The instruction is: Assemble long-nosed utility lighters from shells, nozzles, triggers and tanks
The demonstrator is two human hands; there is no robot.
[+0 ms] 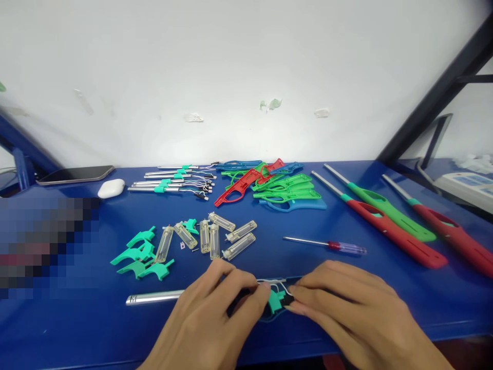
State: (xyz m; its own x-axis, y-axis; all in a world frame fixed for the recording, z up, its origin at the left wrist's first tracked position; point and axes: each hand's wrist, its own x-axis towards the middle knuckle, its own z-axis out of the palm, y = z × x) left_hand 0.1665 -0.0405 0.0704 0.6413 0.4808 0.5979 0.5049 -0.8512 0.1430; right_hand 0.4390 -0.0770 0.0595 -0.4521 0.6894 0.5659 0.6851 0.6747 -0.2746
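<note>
A person works at a blue table (pixel 88 334) with both bare hands, a blue casing (pixel 274 317) lying between them, partly covered by the fingers. The left hand (pixel 210 308) is clamped over the casing's left part, thumb and fingers around it, while a silver tube (pixel 154 297) juts out on that hand's far left. The right hand (pixel 354 308) has its fingertips bunched at the casing's right end; whether they pinch casing or wire is hard to tell from here. In the gap between the two hands show a green trigger (pixel 275 302) and a white wire (pixel 285 289). Just beyond the left hand lie clear fuel cartridges (pixel 214 241), with loose green triggers (pixel 135 254) to their left. Beyond the right hand rests a screwdriver (pixel 344 247), and farther out to its right, three long lighters (pixel 396 231). Red, green and blue shells (pixel 287 192) are piled well beyond both hands
</note>
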